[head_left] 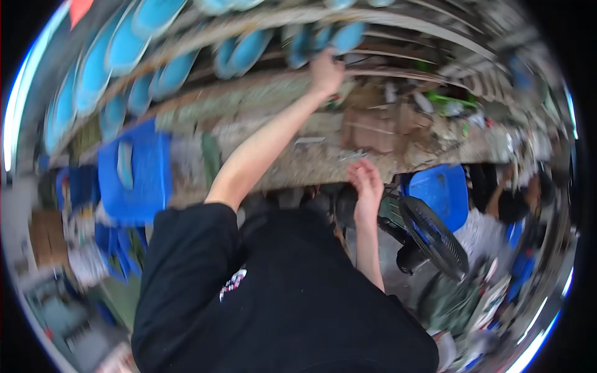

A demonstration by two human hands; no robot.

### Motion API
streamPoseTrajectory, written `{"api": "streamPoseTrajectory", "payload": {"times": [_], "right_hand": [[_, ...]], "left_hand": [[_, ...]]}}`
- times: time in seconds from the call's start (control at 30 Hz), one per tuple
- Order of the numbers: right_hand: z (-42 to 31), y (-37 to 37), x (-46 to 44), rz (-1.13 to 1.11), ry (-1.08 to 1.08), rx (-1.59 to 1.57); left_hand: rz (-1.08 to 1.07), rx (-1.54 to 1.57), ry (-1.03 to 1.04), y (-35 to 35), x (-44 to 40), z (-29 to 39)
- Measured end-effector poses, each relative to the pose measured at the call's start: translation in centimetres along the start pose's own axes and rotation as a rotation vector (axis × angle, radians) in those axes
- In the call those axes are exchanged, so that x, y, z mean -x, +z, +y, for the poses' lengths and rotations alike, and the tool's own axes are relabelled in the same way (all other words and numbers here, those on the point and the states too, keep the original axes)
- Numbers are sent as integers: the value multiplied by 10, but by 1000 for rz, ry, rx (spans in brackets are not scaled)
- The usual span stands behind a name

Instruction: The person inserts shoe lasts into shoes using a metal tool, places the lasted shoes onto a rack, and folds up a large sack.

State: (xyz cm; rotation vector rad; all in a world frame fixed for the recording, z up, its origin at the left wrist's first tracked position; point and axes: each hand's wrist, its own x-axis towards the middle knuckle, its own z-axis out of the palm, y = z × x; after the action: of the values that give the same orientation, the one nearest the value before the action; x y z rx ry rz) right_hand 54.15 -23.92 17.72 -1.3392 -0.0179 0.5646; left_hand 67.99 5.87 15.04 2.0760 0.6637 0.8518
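My left hand (326,73) reaches up to the wooden rack, against the lower end of a light blue shoe-shaped piece (348,38). Motion blur smears its fingers, so whether they grip that piece is unclear. More pieces of the same kind, such as one blue shoe-shaped piece (249,52) to the left, stand in rows along the rack slats (267,22). Over the front edge of the cluttered workbench (273,155), my right hand (368,185) is raised with nothing in it, its fingers loosely bent and apart.
A blue bin (163,180) holding one pale blue piece stands left of the bench. On the right are another blue bin (457,211) and a black fan (435,239). Brown material (370,129) lies on the bench. Another person (519,202) is at the far right.
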Motion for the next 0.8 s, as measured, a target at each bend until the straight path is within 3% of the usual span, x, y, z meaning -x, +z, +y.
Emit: {"api": "streamPoseTrajectory", "payload": {"times": [0.03, 0.1, 0.13, 0.17, 0.23, 0.3, 0.37, 0.47, 0.5, 0.57, 0.63, 0.8], "right_hand": [[10, -2, -3, -21, 32, 20], [26, 4, -4, -81, 154, 67], [34, 5, -4, -100, 204, 103], [37, 10, -3, -165, 250, 140], [56, 24, -5, -264, 309, 219], [75, 45, -9, -348, 354, 305], [102, 71, -13, -414, 419, 373], [136, 135, -2, -532, 475, 480], [149, 156, 7, -550, 487, 495], [160, 206, 34, -605, 523, 593], [173, 250, 71, -602, 564, 626], [205, 304, 155, -581, 709, 743]], "left_hand": [[-148, 302, -48, -5, 34, -32], [-296, 360, -222, -70, 124, -32], [-262, 222, -167, -98, 168, -43], [-347, 297, -346, -132, 206, -54], [-202, 443, -622, -207, 271, -74], [78, 283, -731, -287, 321, -113], [367, 137, -692, -378, 354, -170], [667, -108, -730, -523, 368, -258], [669, -387, -777, -569, 373, -303], [685, -516, -844, -634, 355, -355], [467, -910, -830, -681, 342, -429], [346, -1049, -942, -743, 325, -582]]}}
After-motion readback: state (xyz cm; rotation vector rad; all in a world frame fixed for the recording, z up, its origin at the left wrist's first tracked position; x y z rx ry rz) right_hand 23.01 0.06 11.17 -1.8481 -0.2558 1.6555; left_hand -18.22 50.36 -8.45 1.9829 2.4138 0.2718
